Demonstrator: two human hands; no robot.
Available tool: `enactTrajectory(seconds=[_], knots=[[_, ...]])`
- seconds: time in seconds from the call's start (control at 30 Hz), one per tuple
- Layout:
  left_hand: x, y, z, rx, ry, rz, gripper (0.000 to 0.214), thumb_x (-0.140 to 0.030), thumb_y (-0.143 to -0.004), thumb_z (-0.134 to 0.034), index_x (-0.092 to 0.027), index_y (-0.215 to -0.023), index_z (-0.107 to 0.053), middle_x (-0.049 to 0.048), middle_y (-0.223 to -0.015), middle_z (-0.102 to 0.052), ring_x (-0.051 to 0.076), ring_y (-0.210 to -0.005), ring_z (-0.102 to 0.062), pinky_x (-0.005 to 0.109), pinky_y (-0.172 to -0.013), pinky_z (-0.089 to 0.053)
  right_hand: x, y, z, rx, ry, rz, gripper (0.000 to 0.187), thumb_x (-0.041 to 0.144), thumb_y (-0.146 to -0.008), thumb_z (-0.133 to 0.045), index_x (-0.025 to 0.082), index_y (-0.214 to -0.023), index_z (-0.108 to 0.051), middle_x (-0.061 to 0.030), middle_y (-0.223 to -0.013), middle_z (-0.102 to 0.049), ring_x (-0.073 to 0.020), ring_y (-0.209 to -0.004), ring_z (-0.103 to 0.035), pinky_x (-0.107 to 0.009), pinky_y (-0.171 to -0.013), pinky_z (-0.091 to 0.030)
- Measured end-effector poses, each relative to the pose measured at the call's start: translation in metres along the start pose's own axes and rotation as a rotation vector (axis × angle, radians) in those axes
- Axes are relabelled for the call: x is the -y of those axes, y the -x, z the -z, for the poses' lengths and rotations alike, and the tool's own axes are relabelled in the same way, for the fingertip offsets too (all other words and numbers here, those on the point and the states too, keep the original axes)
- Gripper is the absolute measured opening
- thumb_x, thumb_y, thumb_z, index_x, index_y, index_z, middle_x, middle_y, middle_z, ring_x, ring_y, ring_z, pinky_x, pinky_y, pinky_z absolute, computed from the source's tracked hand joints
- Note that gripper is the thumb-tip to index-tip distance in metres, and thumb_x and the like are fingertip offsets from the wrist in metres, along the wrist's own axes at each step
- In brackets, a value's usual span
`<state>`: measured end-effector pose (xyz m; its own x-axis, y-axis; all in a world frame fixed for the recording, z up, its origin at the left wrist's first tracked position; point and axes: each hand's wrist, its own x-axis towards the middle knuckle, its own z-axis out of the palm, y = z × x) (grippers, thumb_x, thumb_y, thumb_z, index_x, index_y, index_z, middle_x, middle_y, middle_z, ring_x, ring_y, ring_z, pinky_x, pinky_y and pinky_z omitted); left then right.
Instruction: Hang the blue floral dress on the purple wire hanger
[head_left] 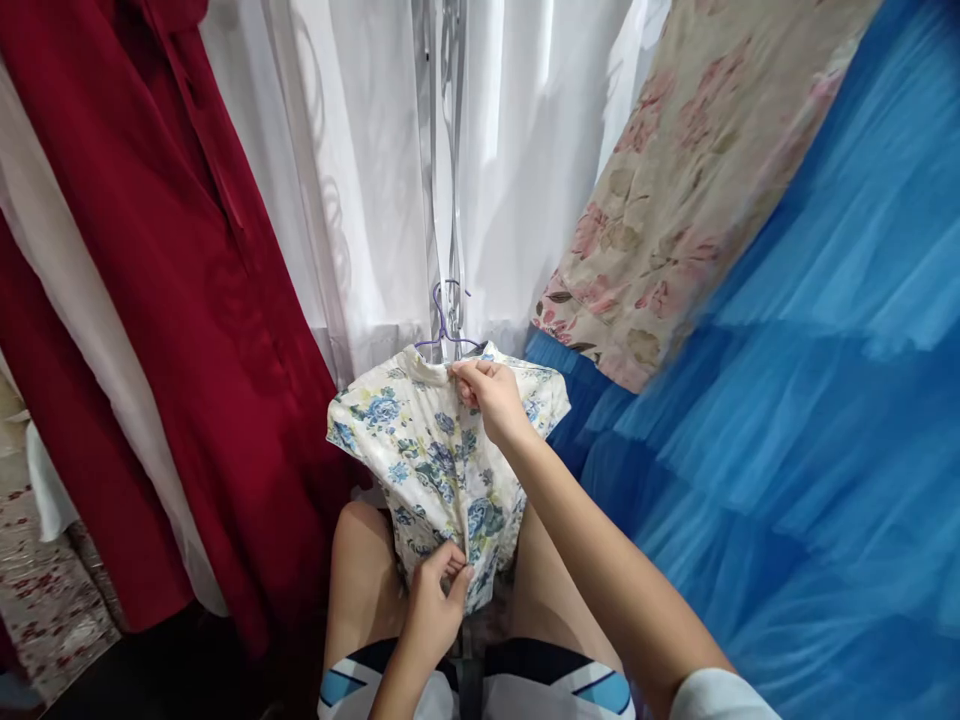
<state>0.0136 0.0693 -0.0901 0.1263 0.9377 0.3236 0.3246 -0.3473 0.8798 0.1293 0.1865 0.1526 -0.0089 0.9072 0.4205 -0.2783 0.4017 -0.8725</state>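
Observation:
A white short-sleeved blouse [442,455] with blue flowers hangs over my lap on a purple hanger [442,325], whose hook rises above the collar. At the neckline, my right hand [489,392] pinches the front opening just under the collar. Lower down, my left hand [442,590] pinches the front edge near the hem with thumb and fingers. The front seam runs fairly straight between the two hands. What small fastening may lie under the fingertips is hidden.
Dark red garments [202,300] hang at the left. A cream floral garment [645,230] and a blue ruffled tulle dress [810,420] hang at the right. Behind the hanger are a white curtain [367,150] and thin metal poles [431,150]. My bare knees flank the blouse.

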Motion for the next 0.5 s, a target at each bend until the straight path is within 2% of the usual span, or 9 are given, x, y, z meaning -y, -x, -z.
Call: enactTrajectory(seconds=[0.1,0.2,0.27,0.37,0.43,0.5], knots=[[0.011,-0.001,0.002,-0.057,0.021,-0.005,0.021,-0.034,-0.094,-0.053,-0.018,-0.081,-0.057,0.0036,-0.077,-0.061,0.019,-0.078,-0.061,0.028,-0.074,-0.048,0.003,0.012,0.003,0.026,0.016,0.045,0.021,0.031,-0.076,-0.068,0.016,-0.063,-0.06,0.006,-0.043,-0.046,-0.0065,-0.039,-0.035,-0.022,-0.041,-0.026],[-0.003,-0.019,0.018,-0.189,0.046,-0.028,0.019,-0.036,-0.092,-0.058,-0.018,-0.093,-0.063,0.0071,-0.091,-0.068,0.022,-0.089,-0.065,0.033,-0.083,-0.051,0.004,0.027,0.012,0.074,0.089,0.047,0.021,0.035,-0.078,-0.068,0.018,-0.07,-0.059,0.0062,-0.042,-0.049,-0.0077,-0.038,-0.038,-0.022,-0.041,-0.028],[-0.033,-0.042,0.036,-0.314,0.062,-0.101,0.023,-0.036,-0.092,-0.06,-0.018,-0.105,-0.064,0.0086,-0.101,-0.069,0.022,-0.095,-0.065,0.034,-0.088,-0.051,0.005,0.034,0.017,0.103,0.114,0.042,0.023,0.037,-0.079,-0.067,0.018,-0.071,-0.058,0.0063,-0.041,-0.049,-0.008,-0.037,-0.039,-0.022,-0.042,-0.028],[-0.098,-0.086,0.065,-0.436,0.006,-0.323,0.034,-0.035,-0.097,-0.053,-0.021,-0.127,-0.059,0.0087,-0.11,-0.065,0.02,-0.098,-0.063,0.033,-0.089,-0.051,0.005,0.041,0.02,0.126,0.067,0.023,0.021,0.036,-0.079,-0.067,0.018,-0.072,-0.059,0.0068,-0.042,-0.048,-0.0075,-0.037,-0.037,-0.022,-0.041,-0.027],[-0.139,-0.113,0.08,-0.443,-0.111,-0.469,0.036,-0.033,-0.099,-0.05,-0.023,-0.132,-0.057,0.0073,-0.108,-0.062,0.017,-0.093,-0.061,0.032,-0.087,-0.05,0.006,0.043,0.021,0.133,0.02,0.021,0.019,0.034,-0.079,-0.066,0.018,-0.072,-0.061,0.0074,-0.042,-0.046,-0.0071,-0.037,-0.034,-0.022,-0.041,-0.025],[-0.167,-0.133,0.089,-0.376,-0.255,-0.555,0.026,-0.03,-0.099,-0.049,-0.021,-0.119,-0.065,0.0067,-0.105,-0.06,0.017,-0.095,-0.059,0.032,-0.088,-0.049,0.006,0.043,0.021,0.15,0.005,0.036,0.018,0.033,-0.079,-0.065,0.018,-0.071,-0.06,0.0075,-0.042,-0.045,-0.0071,-0.037,-0.033,-0.022,-0.041,-0.024]])
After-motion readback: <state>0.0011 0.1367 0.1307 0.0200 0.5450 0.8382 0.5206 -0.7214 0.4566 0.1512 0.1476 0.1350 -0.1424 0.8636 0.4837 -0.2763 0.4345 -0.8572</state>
